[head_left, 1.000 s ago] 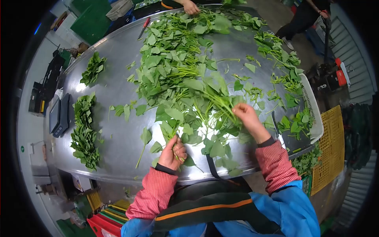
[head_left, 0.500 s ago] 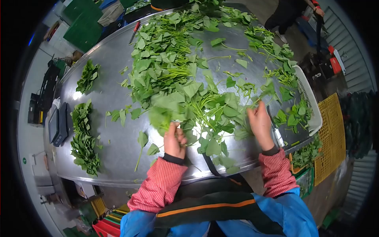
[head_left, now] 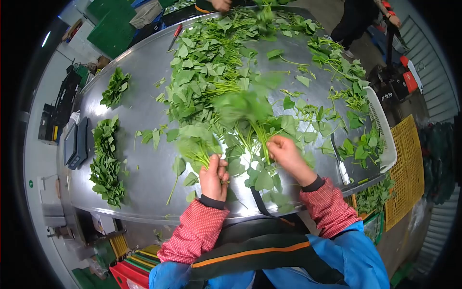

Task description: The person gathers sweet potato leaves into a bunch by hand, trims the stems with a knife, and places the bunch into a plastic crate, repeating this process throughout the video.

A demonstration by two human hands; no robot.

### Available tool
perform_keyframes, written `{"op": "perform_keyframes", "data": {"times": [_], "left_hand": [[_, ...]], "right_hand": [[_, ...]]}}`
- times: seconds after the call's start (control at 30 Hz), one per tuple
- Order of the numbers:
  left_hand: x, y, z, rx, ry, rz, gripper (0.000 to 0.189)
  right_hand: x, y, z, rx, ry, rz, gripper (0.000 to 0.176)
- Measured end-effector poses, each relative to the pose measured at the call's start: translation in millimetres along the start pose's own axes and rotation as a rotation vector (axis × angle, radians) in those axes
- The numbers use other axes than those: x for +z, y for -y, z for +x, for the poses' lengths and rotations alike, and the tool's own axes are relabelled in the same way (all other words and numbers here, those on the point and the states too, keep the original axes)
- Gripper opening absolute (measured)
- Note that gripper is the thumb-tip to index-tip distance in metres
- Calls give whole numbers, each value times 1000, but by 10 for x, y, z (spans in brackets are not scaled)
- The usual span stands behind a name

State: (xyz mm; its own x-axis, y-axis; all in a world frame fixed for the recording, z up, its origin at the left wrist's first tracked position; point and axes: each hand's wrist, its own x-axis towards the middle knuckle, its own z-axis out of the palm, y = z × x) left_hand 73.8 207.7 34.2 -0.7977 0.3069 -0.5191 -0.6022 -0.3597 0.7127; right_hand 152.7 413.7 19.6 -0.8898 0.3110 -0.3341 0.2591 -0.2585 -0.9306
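Observation:
My left hand (head_left: 214,178) is closed around the stems of a small bunch of leafy greens (head_left: 195,144), its leaves pointing away from me. Close by on the right, my right hand (head_left: 288,153) pinches the stems of another bunch of greens (head_left: 248,108), whose leaves are smeared by motion. Below and between the hands, loose leafy stems (head_left: 262,180) lie on the metal table (head_left: 144,183). Just beyond them spreads a large heap of the same greens (head_left: 202,72), stems mostly facing right.
Two neat rows of greens (head_left: 107,164) lie at the left, beside a scale (head_left: 76,144). A knife (head_left: 342,168) rests near the right edge, by a white basket (head_left: 382,130). A red-handled knife (head_left: 175,36) lies at the far edge. Another person's hand (head_left: 221,5) shows at the top.
My right hand has moved left toward my left hand and now holds a bunch of greens by the stems. My left hand keeps its bunch. Another person's hand has appeared at the far edge.

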Motion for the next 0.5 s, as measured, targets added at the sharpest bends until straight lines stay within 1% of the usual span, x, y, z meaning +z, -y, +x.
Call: {"op": "perform_keyframes", "data": {"times": [0.07, 0.1, 0.13, 0.2, 0.23, 0.3, 0.33, 0.37, 0.4, 0.43, 0.47, 0.5], "left_hand": [[82, 43, -32, -13, 42, 52, 15], [119, 48, -33, -26, 90, 74, 12], [183, 48, -48, -37, 97, 107, 12], [180, 107, 24, -92, 211, 245, 14], [208, 129, 54, -138, 230, 227, 13], [269, 181, 72, -237, 265, 190, 11], [288, 197, 71, -261, 244, 164, 9], [303, 210, 69, -283, 222, 138, 8], [311, 226, 62, -305, 199, 112, 8], [284, 287, 78, -297, 155, 72, 13], [285, 310, 82, -274, 142, 43, 13], [288, 323, 83, -250, 128, 12, 12]], "right_hand": [[34, -302, 17, -87, -14, -136, 18], [110, -218, -61, -77, -25, -216, 16], [167, -187, -119, -68, -14, -199, 17], [236, -162, -186, -62, 2, -165, 18], [254, -242, -206, -85, -9, -244, 18], [308, -253, -257, -136, -2, -288, 17], [322, -228, -285, -161, 1, -311, 17], [292, -177, -336, -214, -26, -503, 14], [293, -177, -362, -308, -80, -589, 13], [306, -185, -387, -401, -135, -674, 12], [315, -186, -411, -495, -190, -759, 11], [313, -158, -468, -537, -273, -736, 10]]}}
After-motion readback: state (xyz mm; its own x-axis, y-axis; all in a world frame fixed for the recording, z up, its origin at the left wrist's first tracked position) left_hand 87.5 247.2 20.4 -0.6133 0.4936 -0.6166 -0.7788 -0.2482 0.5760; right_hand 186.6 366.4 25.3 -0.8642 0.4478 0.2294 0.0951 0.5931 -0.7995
